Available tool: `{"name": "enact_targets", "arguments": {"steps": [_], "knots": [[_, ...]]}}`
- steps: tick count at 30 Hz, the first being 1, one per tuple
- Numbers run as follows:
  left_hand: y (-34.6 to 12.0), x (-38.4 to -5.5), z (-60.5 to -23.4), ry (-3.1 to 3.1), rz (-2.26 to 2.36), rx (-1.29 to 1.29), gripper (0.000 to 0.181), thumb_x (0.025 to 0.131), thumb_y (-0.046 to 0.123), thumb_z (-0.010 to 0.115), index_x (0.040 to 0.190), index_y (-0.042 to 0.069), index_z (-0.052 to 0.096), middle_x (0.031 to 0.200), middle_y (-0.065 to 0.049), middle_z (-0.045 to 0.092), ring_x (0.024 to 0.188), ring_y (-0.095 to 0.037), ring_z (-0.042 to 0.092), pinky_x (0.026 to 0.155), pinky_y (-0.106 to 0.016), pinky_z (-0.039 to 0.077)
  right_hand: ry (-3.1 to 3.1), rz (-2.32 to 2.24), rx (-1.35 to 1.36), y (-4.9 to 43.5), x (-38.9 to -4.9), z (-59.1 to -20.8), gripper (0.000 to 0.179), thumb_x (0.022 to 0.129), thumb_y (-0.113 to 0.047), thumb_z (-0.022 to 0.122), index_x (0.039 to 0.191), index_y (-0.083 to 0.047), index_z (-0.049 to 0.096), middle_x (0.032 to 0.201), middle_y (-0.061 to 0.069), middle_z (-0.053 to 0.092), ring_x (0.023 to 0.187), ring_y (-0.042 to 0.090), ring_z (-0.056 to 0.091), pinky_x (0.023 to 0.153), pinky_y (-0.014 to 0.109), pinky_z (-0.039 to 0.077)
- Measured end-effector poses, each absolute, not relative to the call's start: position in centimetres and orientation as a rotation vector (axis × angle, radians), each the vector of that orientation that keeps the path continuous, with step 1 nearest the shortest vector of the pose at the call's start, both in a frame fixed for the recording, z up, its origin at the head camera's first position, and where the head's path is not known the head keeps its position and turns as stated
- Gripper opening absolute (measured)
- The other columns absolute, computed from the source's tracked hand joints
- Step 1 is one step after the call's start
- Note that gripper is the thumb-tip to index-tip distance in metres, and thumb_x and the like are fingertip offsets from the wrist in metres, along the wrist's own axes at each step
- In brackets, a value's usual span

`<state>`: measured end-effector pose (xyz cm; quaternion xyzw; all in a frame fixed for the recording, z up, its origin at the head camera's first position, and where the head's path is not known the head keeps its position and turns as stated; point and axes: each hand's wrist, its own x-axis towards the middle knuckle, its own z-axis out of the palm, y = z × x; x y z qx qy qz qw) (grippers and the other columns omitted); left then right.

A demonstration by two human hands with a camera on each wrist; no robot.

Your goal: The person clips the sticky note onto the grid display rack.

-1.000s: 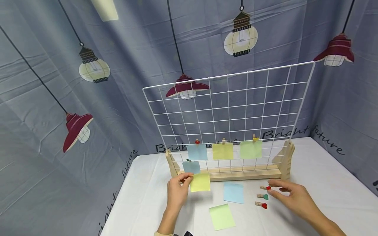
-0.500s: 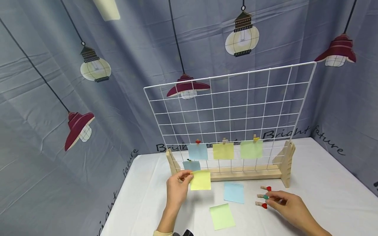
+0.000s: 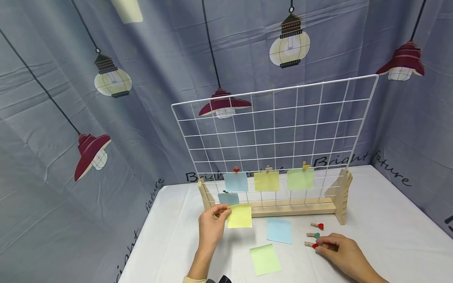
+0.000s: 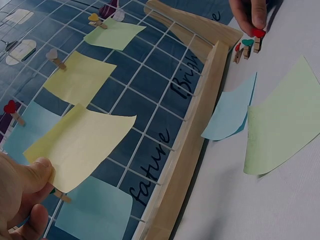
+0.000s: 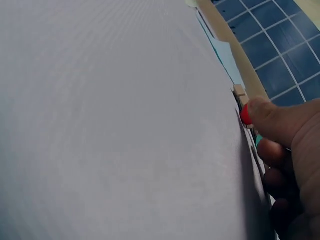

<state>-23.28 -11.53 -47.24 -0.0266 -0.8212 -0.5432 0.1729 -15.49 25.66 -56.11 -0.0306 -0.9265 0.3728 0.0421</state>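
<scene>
My left hand (image 3: 211, 226) pinches a yellow sticky note (image 3: 239, 216) by its left edge, held up in front of the wire grid. In the left wrist view the thumb presses on this yellow note (image 4: 82, 150). My right hand (image 3: 345, 253) is at the nearest of three small heart clothespins on the table. Its thumb and forefinger pinch the red heart end of that clothespin (image 5: 245, 111). Just beyond it lie a green-heart clothespin (image 3: 313, 235) and another red-heart clothespin (image 3: 317, 226). A blue note (image 3: 279, 231) and a green note (image 3: 265, 260) lie flat on the table.
A white wire grid (image 3: 273, 114) stands in a wooden base (image 3: 293, 207). Clipped to it are a blue note (image 3: 235, 182), a yellow note (image 3: 267, 181), a green note (image 3: 300, 180) and a lower blue note (image 3: 228, 199). A grey curtain (image 3: 159, 59) hangs behind.
My right hand has moved toward me past the far red and the green clothespins to the nearest red one. My left hand has raised the yellow note slightly.
</scene>
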Motion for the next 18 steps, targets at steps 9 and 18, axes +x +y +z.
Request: {"name": "enact_targets", "arguments": {"steps": [9, 18], "knots": [[-11.49, -23.22, -47.41, -2.328, -1.539, -0.059, 0.009, 0.085, 0.01, 0.083, 0.091, 0.017, 0.082, 0.08, 0.006, 0.077, 0.073, -0.011, 0.059, 0.066, -0.022, 0.046, -2.881, 1.057, -0.124, 25.39, -15.62, -56.23, 0.009, 0.085, -0.026, 0.085, 0.091, -0.026, 0.079, 0.085, -0.01, 0.066, 0.077, 0.004, 0.05, 0.067, 0.021, 0.044], [-11.43, -23.17, -47.69, -2.341, -1.552, -0.067, 0.01, 0.085, 0.01, 0.083, 0.092, 0.017, 0.082, 0.081, 0.005, 0.077, 0.075, -0.011, 0.061, 0.069, -0.022, 0.047, -2.767, 1.191, -0.114, 25.42, -15.05, -55.66, 0.01, 0.084, -0.023, 0.086, 0.087, -0.027, 0.077, 0.093, -0.011, 0.073, 0.08, -0.004, 0.058, 0.072, 0.021, 0.051]]}}
